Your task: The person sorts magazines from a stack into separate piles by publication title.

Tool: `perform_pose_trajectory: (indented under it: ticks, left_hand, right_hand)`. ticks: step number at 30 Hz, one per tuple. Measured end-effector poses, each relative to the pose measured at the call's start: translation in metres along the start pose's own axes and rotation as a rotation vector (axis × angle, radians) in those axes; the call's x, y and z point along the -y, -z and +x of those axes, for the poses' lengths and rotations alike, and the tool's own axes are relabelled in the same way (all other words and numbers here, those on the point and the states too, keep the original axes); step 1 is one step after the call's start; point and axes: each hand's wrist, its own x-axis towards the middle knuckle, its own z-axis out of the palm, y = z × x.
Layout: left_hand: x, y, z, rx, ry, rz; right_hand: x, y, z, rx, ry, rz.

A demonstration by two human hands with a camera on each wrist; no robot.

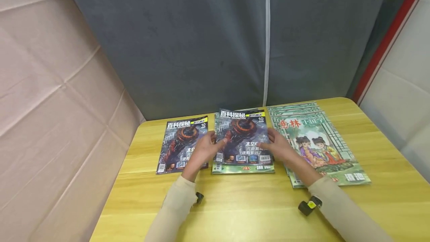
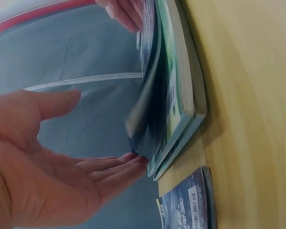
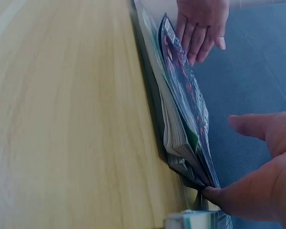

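A dark science magazine (image 1: pixel 242 133) lies over a green magazine (image 1: pixel 243 169) in the middle of the table, its lower edge tilted up in the left wrist view. My left hand (image 1: pixel 205 148) is at its left side; fingers nearly straight, their tips (image 2: pixel 136 160) are right at the magazine's edge, and the thumb stands apart. On the opposite side, my right hand (image 1: pixel 280 146) has its fingertips (image 3: pixel 214 194) against the edge, thumb raised away from the cover. In the right wrist view the dark magazine (image 3: pixel 186 86) leans on thick green-edged magazines.
Left of the middle pile lies another dark science magazine (image 1: pixel 181 143). A fanned pile of green illustrated magazines (image 1: pixel 322 145) is on the right. Behind the wooden table (image 1: pixel 248 204) hangs a grey curtain (image 1: pixel 201 47); a pale cloth wall (image 1: pixel 67 122) stands on the left.
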Motion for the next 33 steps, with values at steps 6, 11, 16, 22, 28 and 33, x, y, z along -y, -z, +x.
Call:
perform_pose_trajectory:
  ticks: [6, 11, 16, 22, 28, 33]
  left_hand:
    - [0.004, -0.003, 0.006, -0.032, -0.034, -0.33]
    - [0.009, -0.007, 0.011, 0.028, 0.037, -0.647]
    - [0.01, -0.015, 0.015, 0.114, 0.111, -0.644]
    - [0.015, -0.02, 0.014, 0.13, 0.091, -0.627]
    - [0.027, -0.012, 0.009, 0.143, 0.072, -0.727]
    - [0.04, 0.003, 0.005, 0.06, 0.068, -0.654]
  right_hand:
    - [0.003, -0.002, -0.004, -0.089, -0.025, 0.053]
    - [0.007, -0.01, -0.011, -0.175, -0.033, 0.09]
    - [0.007, -0.014, -0.01, -0.254, -0.024, 0.127]
    - [0.007, -0.012, -0.009, -0.241, -0.045, 0.165]
    - [0.012, -0.018, -0.012, -0.187, -0.045, 0.257]
    - [0.017, -0.03, -0.012, -0.133, -0.023, 0.375]
